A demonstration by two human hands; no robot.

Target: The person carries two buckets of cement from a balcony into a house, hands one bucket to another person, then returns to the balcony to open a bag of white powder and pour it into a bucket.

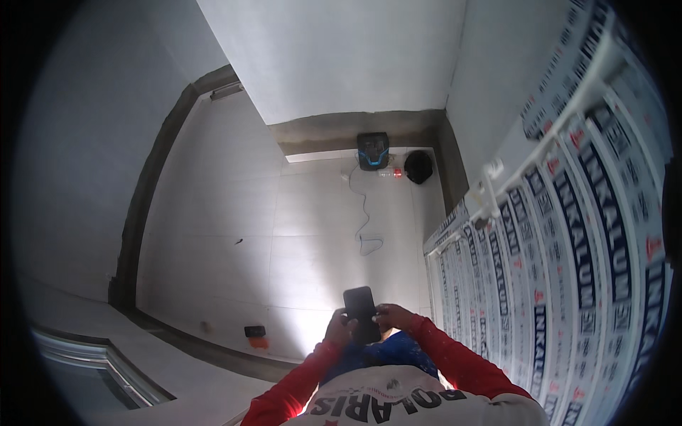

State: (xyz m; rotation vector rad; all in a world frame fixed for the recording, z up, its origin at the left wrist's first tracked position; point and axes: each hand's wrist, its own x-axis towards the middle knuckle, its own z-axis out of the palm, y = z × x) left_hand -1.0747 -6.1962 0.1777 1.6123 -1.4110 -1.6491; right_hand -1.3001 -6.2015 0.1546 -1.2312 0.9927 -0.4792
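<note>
In front of my waist I hold a dark smartphone (362, 312), its black face turned up. My left hand (340, 328) is closed round its left edge. Against the right edge, my right hand (391, 317) grips it with bent fingers. The fingers under the phone are hidden. Red sleeves cover both forearms, and my blue trousers show just below the phone.
A black and blue bag or case (373, 151) stands by the far wall, near a clear bottle (391, 173) and a round black object (418, 167). A thin cable (365, 213) trails across the tiled floor. Film-wrapped metal frames (511, 284) line the right side.
</note>
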